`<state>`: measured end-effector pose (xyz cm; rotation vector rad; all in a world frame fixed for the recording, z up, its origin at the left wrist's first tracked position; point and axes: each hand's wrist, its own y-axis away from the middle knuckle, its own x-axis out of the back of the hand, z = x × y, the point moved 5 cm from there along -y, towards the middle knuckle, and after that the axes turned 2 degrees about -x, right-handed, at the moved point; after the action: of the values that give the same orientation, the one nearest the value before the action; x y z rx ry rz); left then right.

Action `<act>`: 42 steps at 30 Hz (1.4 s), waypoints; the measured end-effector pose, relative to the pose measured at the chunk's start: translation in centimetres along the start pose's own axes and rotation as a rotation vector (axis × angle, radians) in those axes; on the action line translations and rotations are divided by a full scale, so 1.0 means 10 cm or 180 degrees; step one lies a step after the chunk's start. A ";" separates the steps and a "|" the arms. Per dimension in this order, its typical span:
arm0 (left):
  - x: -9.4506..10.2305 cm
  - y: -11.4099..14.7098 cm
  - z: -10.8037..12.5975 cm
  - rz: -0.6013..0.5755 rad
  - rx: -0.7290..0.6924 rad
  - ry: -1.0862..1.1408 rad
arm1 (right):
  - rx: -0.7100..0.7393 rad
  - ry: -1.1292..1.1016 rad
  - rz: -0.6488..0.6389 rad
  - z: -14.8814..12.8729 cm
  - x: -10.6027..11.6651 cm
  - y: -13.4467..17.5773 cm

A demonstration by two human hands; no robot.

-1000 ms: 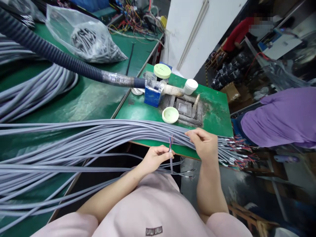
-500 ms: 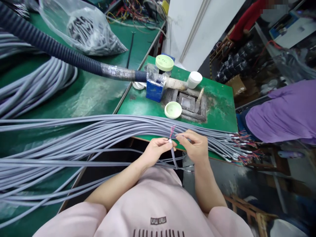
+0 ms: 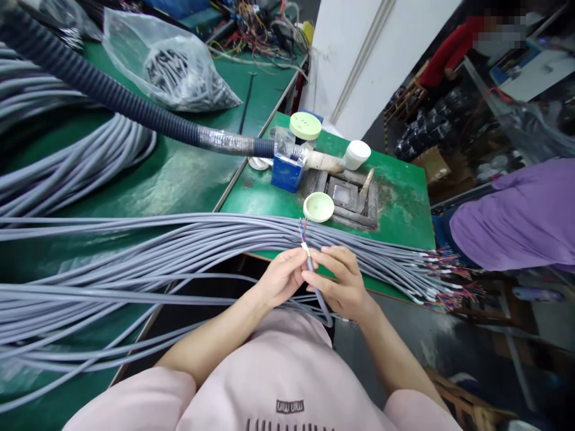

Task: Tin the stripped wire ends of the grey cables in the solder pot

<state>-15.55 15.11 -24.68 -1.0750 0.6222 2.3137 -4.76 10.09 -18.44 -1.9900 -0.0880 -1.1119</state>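
Observation:
Between my two hands is one grey cable (image 3: 320, 299), its end pointing away from me. Thin coloured wires (image 3: 302, 228) fan out of that end above a white band. My left hand (image 3: 287, 272) pinches the cable just below the band. From the other side, the fingers of my right hand (image 3: 339, 278) close on the same cable a little lower. Behind both hands, a thick bundle of grey cables (image 3: 224, 230) runs across the bench, its stripped wire ends (image 3: 449, 281) hanging past the right edge.
A shallow pale-green cup (image 3: 318, 207) stands beside a grimy square solder-pot-like fixture (image 3: 344, 196). Around it are a blue box (image 3: 286, 173), a white tub (image 3: 357, 154) and a ribbed dark hose (image 3: 171, 129). A bag of cable pieces (image 3: 179, 75) lies further back. A person in purple (image 3: 516, 215) is at right.
My right hand has moved from the loose wires down onto the cable. The coloured wires now stand spread above the white band, and the view has shifted slightly.

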 end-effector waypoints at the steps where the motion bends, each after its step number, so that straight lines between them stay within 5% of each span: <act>1: -0.01 0.02 0.03 0.0004 -0.0101 -0.0152 | -0.0004 0.0074 0.0128 0.04 0.05 -0.03; 4: -0.05 0.14 0.20 0.0051 -0.0673 -0.1243 | -0.0524 0.0212 0.0845 0.29 0.33 -0.15; 7: -0.09 0.28 0.43 0.0112 -0.1767 -0.3020 | -0.1204 0.0217 0.1458 0.61 0.59 -0.27; 10: -0.05 0.32 0.52 0.0350 -0.2547 -0.4550 | -0.1383 0.0217 0.1342 0.82 0.61 -0.44; 15: 0.10 0.16 0.39 0.0393 -0.2277 -0.5868 | -0.1310 0.0213 0.0784 0.97 0.33 -0.61; 31: 0.09 0.15 0.36 0.0198 -0.2003 -0.6450 | -0.1142 0.0577 0.0176 1.09 0.00 -0.71; 42: 0.08 0.16 0.39 0.0120 -0.1984 -0.6330 | -0.1107 0.0672 0.0239 1.10 0.07 -0.75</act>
<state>-19.13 16.43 -22.70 1.2288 -0.8608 2.2870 -0.12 22.36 -16.06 -2.1403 0.3077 -1.3519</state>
